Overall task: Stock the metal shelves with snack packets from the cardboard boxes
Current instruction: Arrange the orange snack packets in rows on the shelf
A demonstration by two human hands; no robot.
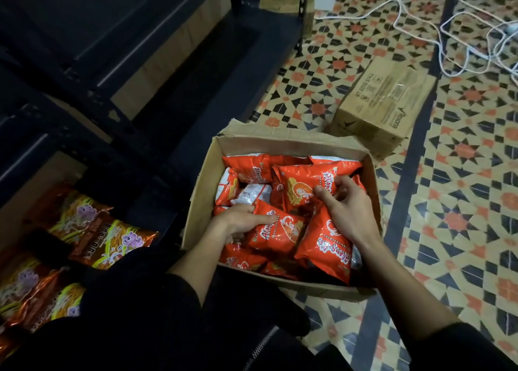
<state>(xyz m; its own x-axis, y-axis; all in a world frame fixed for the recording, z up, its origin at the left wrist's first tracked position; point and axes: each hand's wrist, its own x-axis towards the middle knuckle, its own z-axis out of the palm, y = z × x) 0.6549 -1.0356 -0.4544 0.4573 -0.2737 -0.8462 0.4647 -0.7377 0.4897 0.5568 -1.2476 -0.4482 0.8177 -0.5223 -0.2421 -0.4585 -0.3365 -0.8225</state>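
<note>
Open cardboard box (201,191) on the tiled floor (448,230), full of red snack packets, left hand (236,220) gripping one red packet (276,227), right hand (346,205) pinching another packet (304,184)

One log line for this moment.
stage: picking from open box | left hand: grips near red packet | right hand: grips far red packet | shelf: holds orange-brown packets

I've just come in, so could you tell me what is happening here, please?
A person reaches both hands into an open cardboard box of red snack packets on the tiled floor. The left hand grips a near packet; the right hand grips a far packet. Orange-brown packets lie on the metal shelf to the left. A closed box sits beyond.
</note>
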